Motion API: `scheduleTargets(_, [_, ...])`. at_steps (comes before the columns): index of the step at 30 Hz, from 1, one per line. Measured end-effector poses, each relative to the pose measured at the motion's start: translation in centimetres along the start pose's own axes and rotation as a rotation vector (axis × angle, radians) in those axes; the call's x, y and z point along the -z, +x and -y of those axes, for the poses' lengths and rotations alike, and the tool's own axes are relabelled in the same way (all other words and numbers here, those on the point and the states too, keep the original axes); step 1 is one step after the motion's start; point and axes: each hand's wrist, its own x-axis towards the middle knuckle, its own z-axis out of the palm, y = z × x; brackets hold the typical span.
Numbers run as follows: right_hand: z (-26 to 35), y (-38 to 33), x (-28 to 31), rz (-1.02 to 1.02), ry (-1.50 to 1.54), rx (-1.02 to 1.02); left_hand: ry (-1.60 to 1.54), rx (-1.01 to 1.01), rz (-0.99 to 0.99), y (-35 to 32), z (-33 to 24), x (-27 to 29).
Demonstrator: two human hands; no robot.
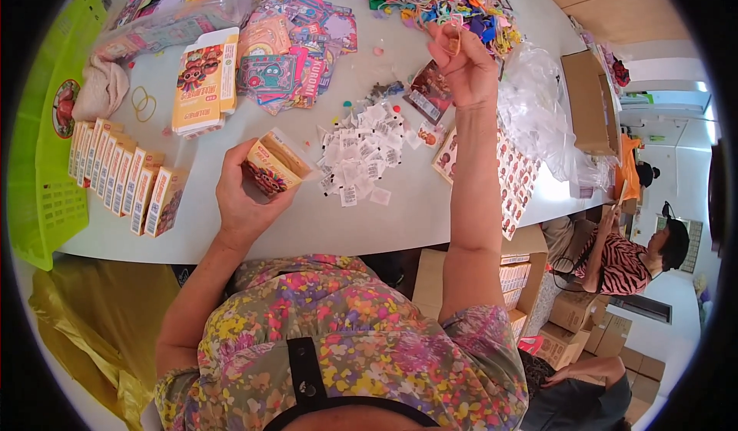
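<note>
A white tabletop (338,235) spans the scene, with a bright green, slatted plastic basket (42,200) along its left edge. A mixed heap of small, many-coloured trinkets (430,1) covers the far part; a crumpled, clear plastic bag (534,101) lies at the right. Left of centre, toward the far side, is a loose pile of flat, pastel printed cards (296,54). A close row of slim, yellow-and-white cardboard boxes (123,174) stands at the left, running from far left to near right. Small, flat white packets (361,154) lie heaped mid-table.

The right hand (469,70) is raised near the trinkets, its fingers curled toward the thumb; whether they grip anything I cannot tell. The left hand (250,208), at the near side left of the packets, is half closed, thumb on one side and fingers on the other, around a small, yellow-and-white printed cardboard box (277,166). That box is tilted, its open mouth up and toward the far right; the mouth's longer edge runs from far left to near right. Its full long axis is foreshortened, its lower part hidden in the palm.

Smallest are thin, yellow rubber bands (142,104) at the far left.
</note>
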Motion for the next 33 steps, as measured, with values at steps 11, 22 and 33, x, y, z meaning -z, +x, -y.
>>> scheduleTargets(11, [-7.6,4.2,-0.1,0.140,-1.721,0.224,0.038,-0.020,0.030,0.3,-0.4,0.1])
scheduleTargets(22, [-3.6,3.5,0.0,0.064,-0.722,-0.309,0.045,-0.022,0.027,0.2,-0.4,0.2])
scheduleTargets(33, [2.3,-1.5,3.7,-0.119,-0.477,-0.255,0.005,0.032,0.060,-0.3,0.2,0.0])
